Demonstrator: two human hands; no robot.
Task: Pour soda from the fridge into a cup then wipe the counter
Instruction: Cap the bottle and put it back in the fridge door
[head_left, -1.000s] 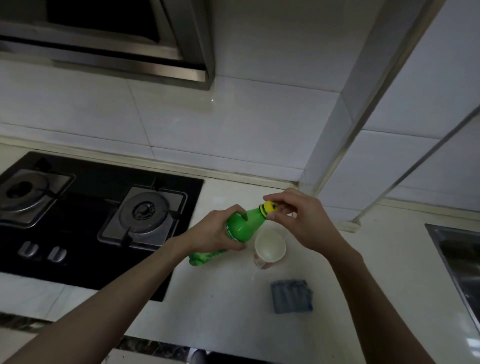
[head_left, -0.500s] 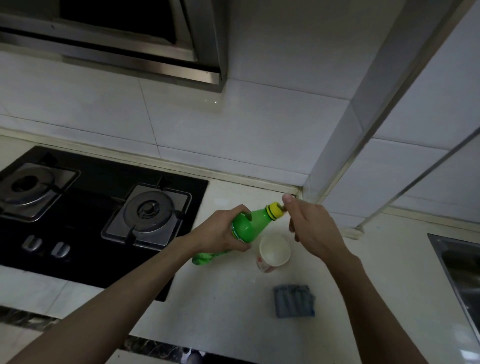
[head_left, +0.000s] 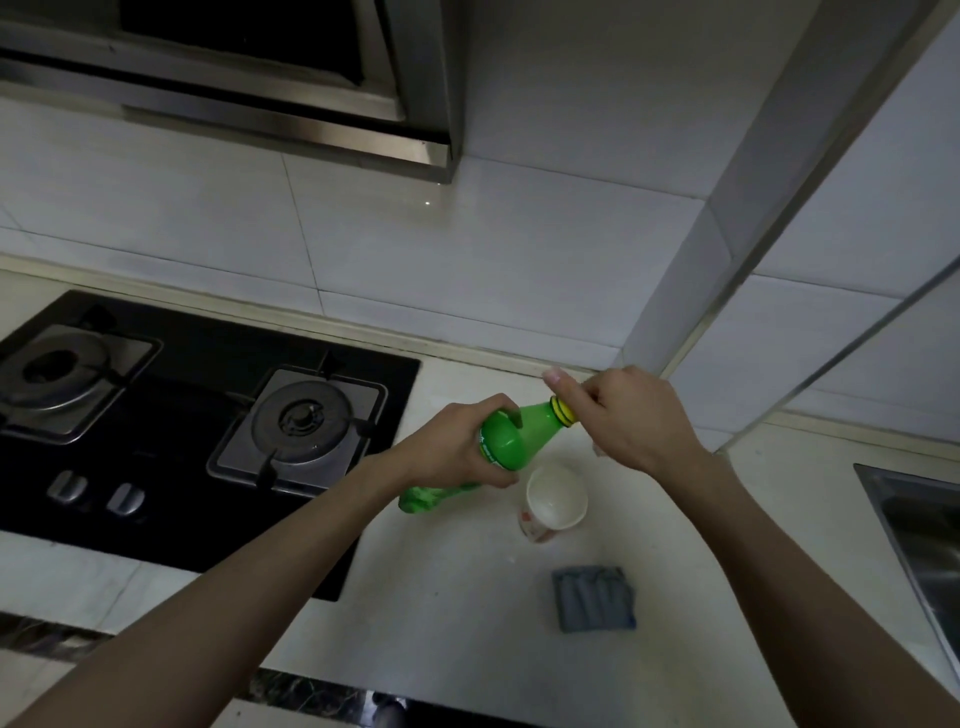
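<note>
My left hand (head_left: 457, 449) grips the body of a green soda bottle (head_left: 511, 439), which is tilted with its neck up and to the right above the counter. My right hand (head_left: 631, 415) pinches the bottle's yellow cap (head_left: 563, 409), fingers curled round it. A white paper cup (head_left: 556, 501) stands upright on the pale counter (head_left: 467, 597) just below the bottle's neck; it looks empty. A folded grey-blue cloth (head_left: 595, 597) lies on the counter in front of the cup.
A black gas hob (head_left: 182, 415) with two burners fills the counter's left side. A steel sink (head_left: 919, 530) edge shows at the right. A range hood (head_left: 260, 93) hangs above the hob, and tiled walls meet in a corner behind.
My right hand has turned on the yellow cap, its thumb now pointing up and left. The bottle stays tilted in my left hand; the camera view has shifted slightly.
</note>
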